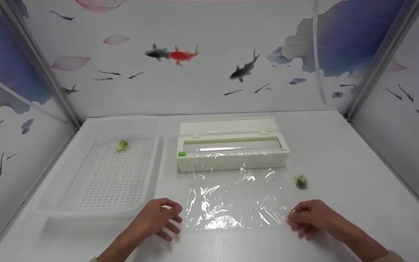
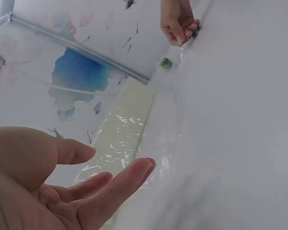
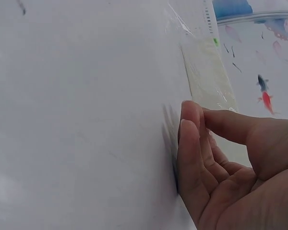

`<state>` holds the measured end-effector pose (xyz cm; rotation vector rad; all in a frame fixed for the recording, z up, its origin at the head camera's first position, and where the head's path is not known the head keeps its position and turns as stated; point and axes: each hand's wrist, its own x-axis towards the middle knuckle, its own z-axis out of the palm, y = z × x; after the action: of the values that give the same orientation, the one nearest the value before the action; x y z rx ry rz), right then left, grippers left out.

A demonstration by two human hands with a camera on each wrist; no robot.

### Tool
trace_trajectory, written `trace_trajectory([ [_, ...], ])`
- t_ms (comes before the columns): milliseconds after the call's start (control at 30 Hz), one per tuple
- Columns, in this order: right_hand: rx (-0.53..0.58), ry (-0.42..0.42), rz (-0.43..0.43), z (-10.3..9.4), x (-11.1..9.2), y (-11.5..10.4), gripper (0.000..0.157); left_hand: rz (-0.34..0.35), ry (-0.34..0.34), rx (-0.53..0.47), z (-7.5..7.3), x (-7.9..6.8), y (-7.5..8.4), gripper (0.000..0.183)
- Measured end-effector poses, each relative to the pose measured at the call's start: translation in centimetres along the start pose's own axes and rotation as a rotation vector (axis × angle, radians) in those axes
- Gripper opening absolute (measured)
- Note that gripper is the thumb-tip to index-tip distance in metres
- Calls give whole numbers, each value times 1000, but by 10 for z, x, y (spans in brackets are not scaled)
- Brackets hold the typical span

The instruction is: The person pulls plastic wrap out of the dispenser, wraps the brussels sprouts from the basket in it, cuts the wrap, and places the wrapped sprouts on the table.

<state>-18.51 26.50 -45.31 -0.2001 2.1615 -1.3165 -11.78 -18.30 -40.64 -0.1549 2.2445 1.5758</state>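
Note:
A sheet of clear cling film [image 1: 231, 207] stretches toward me from a cream dispenser box [image 1: 233, 162], whose lid stands open behind the roll. At the sheet's near right corner my right hand [image 1: 313, 218] pinches the film between thumb and index finger. My left hand [image 1: 158, 218] is beside the near left corner; in the left wrist view its thumb and fingers [image 2: 127, 187] are apart with nothing between them. A small green Brussels sprout [image 1: 301, 182], seemingly wrapped in film, lies on the table beyond the right hand.
A white perforated basket [image 1: 151, 182] stands on the left, holding another small green sprout [image 1: 122, 146]. A green slider [image 1: 182, 154] sits at the left end of the box's front edge. Printed panels [image 1: 202, 91] enclose the white table [image 1: 340, 145] at the back and sides.

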Motion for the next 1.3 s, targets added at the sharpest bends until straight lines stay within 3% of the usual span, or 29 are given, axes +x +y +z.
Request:
trace_trajectory([
  [267,-12,-18,-9,1,2,2,29,52,110,-20,-24,-6,43,42],
  [533,-32,-10,7,1,2,2,27,164,201,-25,-65,4,69,50],
  [733,-33,-2,11,2,2,0,27,234,253,-20,-103,21,74,56],
  [1033,-67,19,47,2,4,1,28,282,361,-124,-153,56,75,57],
  [1300,-46,15,52,3,6,3,28,308,446,-310,-188,89,66,32],
])
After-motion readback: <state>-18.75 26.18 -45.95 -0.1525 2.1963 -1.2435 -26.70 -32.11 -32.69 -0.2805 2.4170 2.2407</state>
